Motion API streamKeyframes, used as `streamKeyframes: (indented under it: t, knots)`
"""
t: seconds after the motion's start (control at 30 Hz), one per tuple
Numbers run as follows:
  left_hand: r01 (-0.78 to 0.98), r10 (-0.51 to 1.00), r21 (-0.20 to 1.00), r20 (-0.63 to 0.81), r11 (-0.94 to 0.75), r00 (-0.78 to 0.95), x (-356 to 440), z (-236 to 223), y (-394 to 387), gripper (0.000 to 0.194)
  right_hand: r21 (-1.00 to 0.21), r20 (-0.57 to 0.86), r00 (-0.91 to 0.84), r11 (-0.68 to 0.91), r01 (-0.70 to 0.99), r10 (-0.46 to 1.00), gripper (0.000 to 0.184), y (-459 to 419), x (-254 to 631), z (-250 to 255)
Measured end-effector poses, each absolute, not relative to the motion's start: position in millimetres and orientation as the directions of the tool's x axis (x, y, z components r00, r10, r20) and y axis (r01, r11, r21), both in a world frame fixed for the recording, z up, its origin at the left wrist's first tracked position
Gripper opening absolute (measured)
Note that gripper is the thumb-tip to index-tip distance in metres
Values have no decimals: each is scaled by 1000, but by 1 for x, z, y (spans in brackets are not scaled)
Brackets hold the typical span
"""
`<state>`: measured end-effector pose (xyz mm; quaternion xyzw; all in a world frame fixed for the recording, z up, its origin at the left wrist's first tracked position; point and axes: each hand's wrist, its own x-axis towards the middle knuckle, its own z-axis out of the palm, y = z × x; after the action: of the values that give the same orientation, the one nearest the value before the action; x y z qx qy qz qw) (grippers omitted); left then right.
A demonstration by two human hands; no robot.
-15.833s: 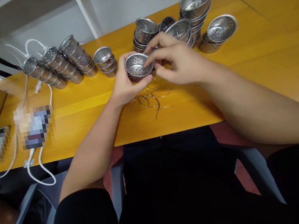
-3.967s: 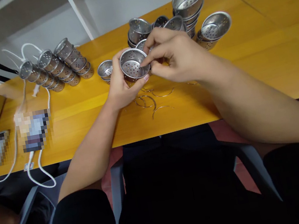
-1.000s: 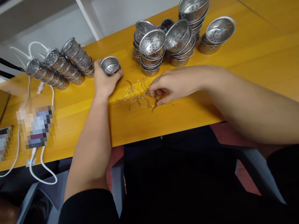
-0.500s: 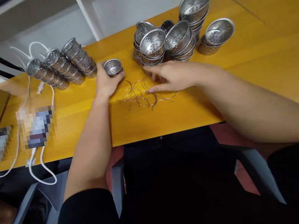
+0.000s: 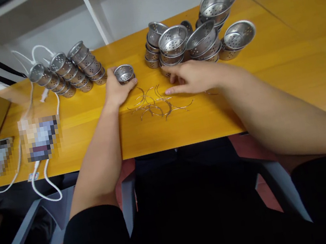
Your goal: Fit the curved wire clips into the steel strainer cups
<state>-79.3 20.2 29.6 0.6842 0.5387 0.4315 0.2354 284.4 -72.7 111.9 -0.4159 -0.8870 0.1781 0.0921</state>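
Note:
My left hand (image 5: 117, 88) is wrapped round a small perforated metal strainer cup (image 5: 125, 75) standing on the table. My right hand (image 5: 193, 76) has its thumb and index finger apart and the other fingers loosely bent, with nothing between them. Its index fingertip is at the lower side of a stack of perforated strainer cups (image 5: 173, 43); the hand hides part of the bases of this stack and the tilted stack (image 5: 201, 40) beside it. Several thin curved metal wires (image 5: 153, 103) lie loose on the table between my hands.
Three leaning columns of strainer cups (image 5: 62, 68) stand at the left. A tall stack with a wide strainer cup (image 5: 218, 3) on top and a lower stack (image 5: 238, 36) stand at the right. Pixelated phones (image 5: 42, 139) with white cables lie left on the table (image 5: 165, 136). Another person's limb shows at lower left.
My right hand has moved slightly right, and the front stacks of strainer cups have shifted right with it. The tall stack's top also sits further right. My left hand stays on its cup.

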Motion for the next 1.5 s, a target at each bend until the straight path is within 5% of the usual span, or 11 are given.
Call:
streamKeyframes:
  t: [0.63, 0.77, 0.97, 1.13, 1.5]
  knots:
    - [580, 941, 762, 339, -288, 23, -80, 32, 20, 82, -391, 49, -636, 601, 697, 770, 80, -71, 290, 111]
    - [596, 922, 749, 386, -290, -35, -84, 27, 28, 83, -433, 28, -665, 608, 665, 747, 66, -78, 290, 120]
    - [584, 923, 757, 383, -294, -32, -87, 24, 33, 92, -492, -211, -725, 569, 658, 655, 40, -82, 284, 119]
    - [565, 906, 753, 422, -338, -22, -87, 24, 37, 90, -492, -194, -712, 561, 666, 675, 13, -85, 275, 115]
    - [533, 893, 764, 449, -365, -31, -91, 13, 49, 91, -327, -182, -642, 570, 754, 745, 4, -95, 259, 117]
